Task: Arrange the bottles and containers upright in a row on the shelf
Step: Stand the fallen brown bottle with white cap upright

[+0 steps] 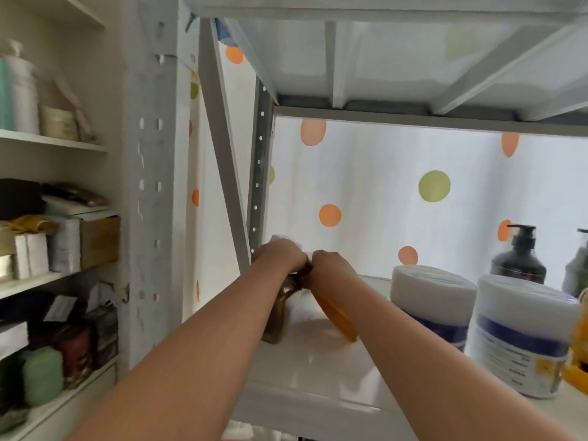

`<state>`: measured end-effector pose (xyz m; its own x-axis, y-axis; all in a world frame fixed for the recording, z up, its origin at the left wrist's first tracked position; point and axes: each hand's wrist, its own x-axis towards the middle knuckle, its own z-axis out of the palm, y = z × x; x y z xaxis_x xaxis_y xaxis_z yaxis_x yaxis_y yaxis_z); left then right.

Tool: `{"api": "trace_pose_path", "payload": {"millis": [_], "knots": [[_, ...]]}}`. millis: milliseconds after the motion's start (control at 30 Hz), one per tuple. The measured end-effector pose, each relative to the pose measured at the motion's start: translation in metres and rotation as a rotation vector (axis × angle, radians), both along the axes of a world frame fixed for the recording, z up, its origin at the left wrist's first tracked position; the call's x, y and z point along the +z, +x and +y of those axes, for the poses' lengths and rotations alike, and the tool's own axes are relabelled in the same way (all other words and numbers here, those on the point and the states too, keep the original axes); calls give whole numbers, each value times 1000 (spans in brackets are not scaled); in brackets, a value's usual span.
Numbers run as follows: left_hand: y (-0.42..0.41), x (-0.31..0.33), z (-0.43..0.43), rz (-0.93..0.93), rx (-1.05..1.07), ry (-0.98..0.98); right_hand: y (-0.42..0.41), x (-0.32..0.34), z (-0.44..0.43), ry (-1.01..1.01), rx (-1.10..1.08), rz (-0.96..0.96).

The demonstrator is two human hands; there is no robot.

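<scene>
Shelf bay: materials and finishes.
Shelf board [318, 377] smooth, white, glossy, showing reflections. Upright post [149, 186] painted metal, matt, punched with slots. Curtain [381, 186] thin matt cloth with printed dots. Left tub [432, 300] and right tub [521, 338] white plastic with printed labels. Pump bottle [518, 259] dark, glossy. Amber bottle [280, 313] translucent; orange bottle [337, 316] smooth, opaque. Box [100, 241] looks like bare wood.

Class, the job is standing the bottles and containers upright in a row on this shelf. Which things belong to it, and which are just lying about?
Job: left hand, right hand, brown bottle, orange bottle, left tub, right tub, pump bottle, shelf.

Lying about: dotted curtain, side cupboard, its brown box, green bottle.
</scene>
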<state>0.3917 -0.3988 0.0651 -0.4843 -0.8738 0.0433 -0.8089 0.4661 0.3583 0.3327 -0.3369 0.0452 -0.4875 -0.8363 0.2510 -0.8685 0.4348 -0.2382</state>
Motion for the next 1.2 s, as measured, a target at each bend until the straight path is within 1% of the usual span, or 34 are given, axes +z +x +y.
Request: {"api": "trace_pose_path", "payload": {"millis": [100,267,433,533,600,667,800,867,967,1000,1100,1200], "knots": [[1,-3,-1,23,-12,-22,-2,-1,-7,30,2,3],[1,-3,-5,146,-7,-20,-8,3,-5,-7,27,0],[4,-2,-7,403,54,40,-14,10,3,-85,50,-1],[3,6,0,600,5,183,-17,21,9,-136,66,8],[-1,14,7,697,-25,261,-19,30,13,-147,93,70],[-5,20,12,779,-45,285,-22,39,14,-154,105,106],[-15,21,17,932,-86,279,-33,51,19,-164,78,42],[-24,23,20,911,-88,203,-40,59,26,-150,59,11],[-39,31,28,772,-47,21,-51,76,42,-157,22,-143],[-43,34,30,750,-57,-5,-55,80,46,-156,27,-185],[-49,39,33,744,-147,10,-66,87,57,-165,83,-284],[-53,41,35,767,-262,-11,-77,93,65,-182,101,-323]]}}
